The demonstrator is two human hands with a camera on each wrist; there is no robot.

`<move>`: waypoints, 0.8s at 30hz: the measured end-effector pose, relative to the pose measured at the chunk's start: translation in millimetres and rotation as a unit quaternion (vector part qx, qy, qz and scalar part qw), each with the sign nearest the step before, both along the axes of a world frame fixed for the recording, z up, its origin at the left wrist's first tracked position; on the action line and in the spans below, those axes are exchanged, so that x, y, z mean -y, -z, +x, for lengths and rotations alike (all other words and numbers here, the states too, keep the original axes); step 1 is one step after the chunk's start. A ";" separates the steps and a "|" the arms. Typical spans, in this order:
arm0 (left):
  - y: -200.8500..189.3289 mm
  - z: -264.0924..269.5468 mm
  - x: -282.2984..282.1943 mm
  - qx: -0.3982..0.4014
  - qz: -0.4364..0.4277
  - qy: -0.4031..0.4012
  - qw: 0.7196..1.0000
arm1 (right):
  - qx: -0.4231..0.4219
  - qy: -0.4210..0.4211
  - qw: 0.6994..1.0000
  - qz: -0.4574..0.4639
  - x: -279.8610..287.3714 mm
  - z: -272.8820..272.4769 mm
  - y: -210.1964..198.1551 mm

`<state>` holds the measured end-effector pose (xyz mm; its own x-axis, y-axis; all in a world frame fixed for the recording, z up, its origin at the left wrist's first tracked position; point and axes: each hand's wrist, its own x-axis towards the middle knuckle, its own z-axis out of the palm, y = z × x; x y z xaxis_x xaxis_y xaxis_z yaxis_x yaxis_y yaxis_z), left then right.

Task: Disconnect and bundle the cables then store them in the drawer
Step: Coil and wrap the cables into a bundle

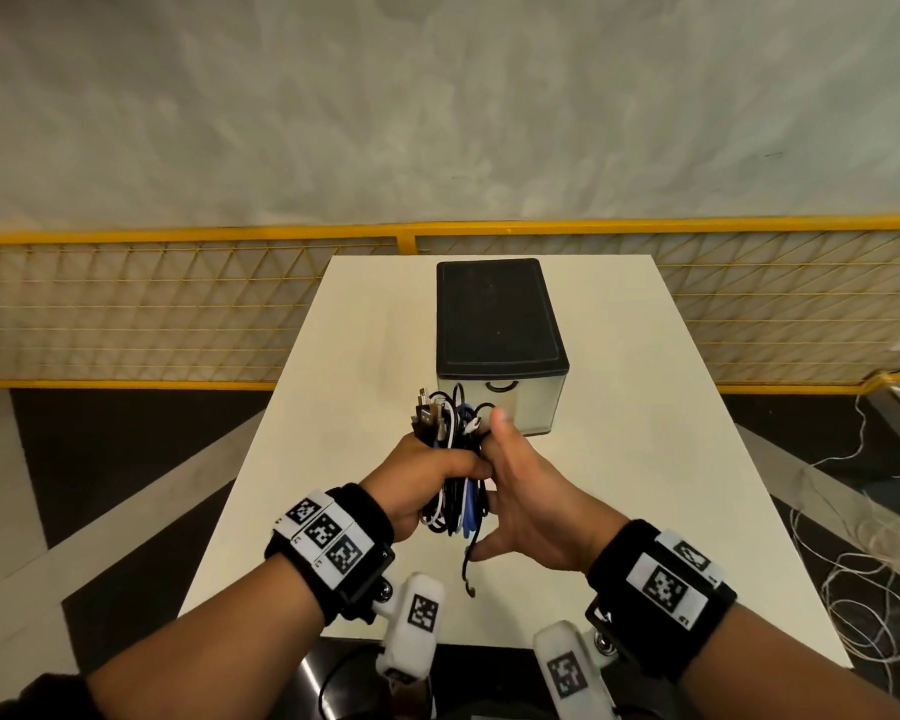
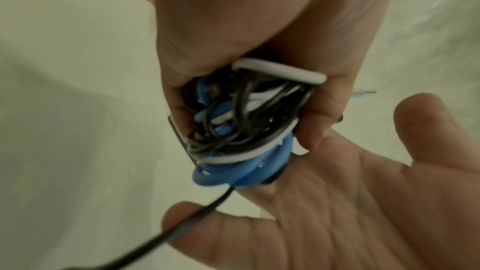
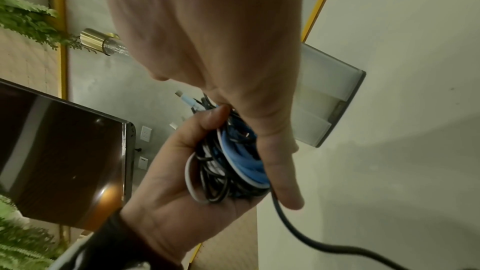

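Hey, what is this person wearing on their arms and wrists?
Both forearms are bare, with no sleeves. The left wrist and the right wrist each carry a wide black strap topped with white tiles printed with black square fiducial markers. Under each strap hangs a white camera housing bearing its own marker, on a metal-screwed bracket.

Bare forearms. Black wrist bands [image 1: 333, 553] on both wrists, white tiles with black square-code markers on top; white camera pods [image 1: 411, 628] with markers underneath, lower frame.
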<state>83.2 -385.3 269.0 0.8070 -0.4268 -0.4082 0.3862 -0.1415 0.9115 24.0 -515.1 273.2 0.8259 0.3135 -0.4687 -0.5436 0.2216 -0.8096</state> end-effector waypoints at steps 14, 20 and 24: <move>5.1 -16.2 3.1 -0.057 -0.030 -0.075 0.995 | -0.039 -0.037 0.998 -0.012 -1.9 1.3 -1.5; 2.2 4.8 -1.9 -0.037 -0.028 -0.131 0.990 | -0.033 0.175 0.971 -0.160 19.9 0.8 12.8; 6.3 14.8 -6.8 -0.038 -0.048 -0.161 0.985 | -0.087 0.234 0.950 -0.189 36.2 -4.6 35.1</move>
